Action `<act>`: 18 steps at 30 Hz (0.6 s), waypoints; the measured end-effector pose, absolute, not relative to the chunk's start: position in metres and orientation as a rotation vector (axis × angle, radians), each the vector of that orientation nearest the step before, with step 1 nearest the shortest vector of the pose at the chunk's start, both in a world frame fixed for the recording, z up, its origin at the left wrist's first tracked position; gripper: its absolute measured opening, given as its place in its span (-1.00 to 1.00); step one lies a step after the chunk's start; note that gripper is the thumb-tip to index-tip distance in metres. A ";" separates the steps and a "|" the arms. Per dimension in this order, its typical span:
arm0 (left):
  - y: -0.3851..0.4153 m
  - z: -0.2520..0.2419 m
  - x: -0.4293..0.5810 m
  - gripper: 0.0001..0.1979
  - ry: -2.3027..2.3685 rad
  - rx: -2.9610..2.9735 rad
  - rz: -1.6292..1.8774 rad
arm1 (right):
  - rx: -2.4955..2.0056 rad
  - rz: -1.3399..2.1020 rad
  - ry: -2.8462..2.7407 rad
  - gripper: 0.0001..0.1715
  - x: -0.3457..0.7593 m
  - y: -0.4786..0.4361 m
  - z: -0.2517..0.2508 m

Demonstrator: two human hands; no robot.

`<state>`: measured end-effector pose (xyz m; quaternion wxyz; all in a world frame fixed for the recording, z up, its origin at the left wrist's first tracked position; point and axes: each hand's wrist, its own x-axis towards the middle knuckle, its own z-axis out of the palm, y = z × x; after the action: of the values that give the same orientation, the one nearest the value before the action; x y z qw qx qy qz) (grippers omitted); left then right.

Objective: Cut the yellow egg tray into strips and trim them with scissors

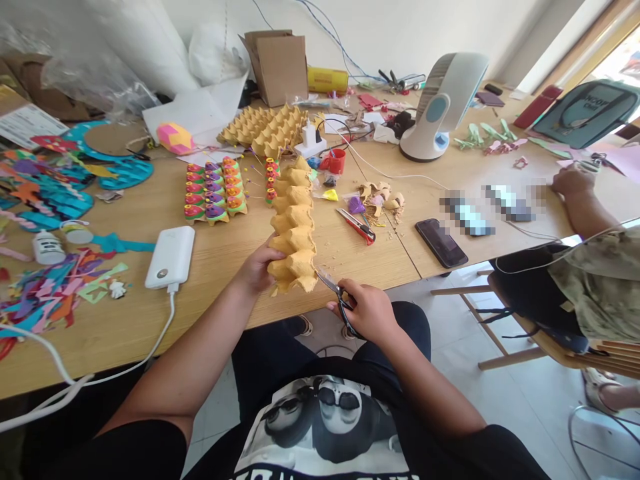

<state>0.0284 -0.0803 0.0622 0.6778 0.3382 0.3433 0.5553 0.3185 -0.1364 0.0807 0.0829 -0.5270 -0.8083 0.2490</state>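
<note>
A strip of yellow-brown egg carton (pixel 294 223) stands out over the table, its near end close to me. My left hand (pixel 260 267) grips it along the left side, with some fingers hidden behind it. In my right hand (pixel 367 308) is a pair of scissors with dark handles (pixel 345 308). Their blade tips reach the carton's lower right edge; whether they touch it I cannot tell. Beyond my left hand sit rows of painted egg-carton cups (pixel 214 191) in red, purple and orange. Torn carton scraps (pixel 383 200) lie to the right.
A red utility knife (pixel 356 227) and a phone (pixel 441 243) lie right of the carton. Left are a white power bank (pixel 171 257) with its cable and colourful paper scraps (pixel 55 287). Behind stand more egg cartons (pixel 265 127) and a fan (pixel 443 107). Another person's hand (pixel 575 183) rests far right.
</note>
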 end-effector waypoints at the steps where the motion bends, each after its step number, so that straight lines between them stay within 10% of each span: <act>1: -0.080 0.062 0.029 -0.08 0.775 0.762 1.238 | -1.577 0.732 -2.409 -0.53 0.318 -0.137 0.080; 18: -0.081 0.056 0.029 0.11 0.711 0.738 1.124 | -1.518 0.649 -2.340 -0.51 0.307 -0.148 0.065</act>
<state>0.0292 -0.0813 0.0564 0.7246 0.3344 0.3223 0.5092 0.3072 -0.1479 0.0653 0.1385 -0.5249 -0.8092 0.2245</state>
